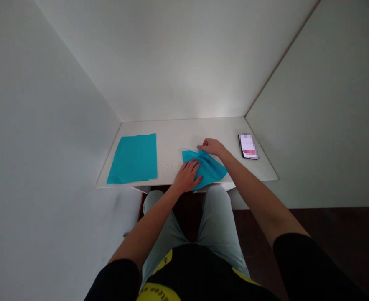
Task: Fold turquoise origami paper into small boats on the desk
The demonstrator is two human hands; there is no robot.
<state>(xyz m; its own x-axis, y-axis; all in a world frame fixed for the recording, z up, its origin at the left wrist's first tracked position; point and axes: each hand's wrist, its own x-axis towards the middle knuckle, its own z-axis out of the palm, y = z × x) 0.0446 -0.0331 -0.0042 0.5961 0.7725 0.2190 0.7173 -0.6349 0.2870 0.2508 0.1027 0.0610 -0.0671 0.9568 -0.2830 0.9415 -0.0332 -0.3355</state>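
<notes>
A partly folded teal paper sheet (209, 168) lies near the front edge of the small white table (178, 133). My left hand (187, 175) rests flat on its near left part, fingers stretched out. My right hand (212, 146) sits at the sheet's far edge, fingers curled and pinching a raised fold of the paper. A second teal sheet (134, 159) lies flat and unfolded on the left side of the table, away from both hands.
A phone (248, 146) with a lit screen lies at the table's right side. White walls close in on the left, back and right. My knees sit under the table's front edge.
</notes>
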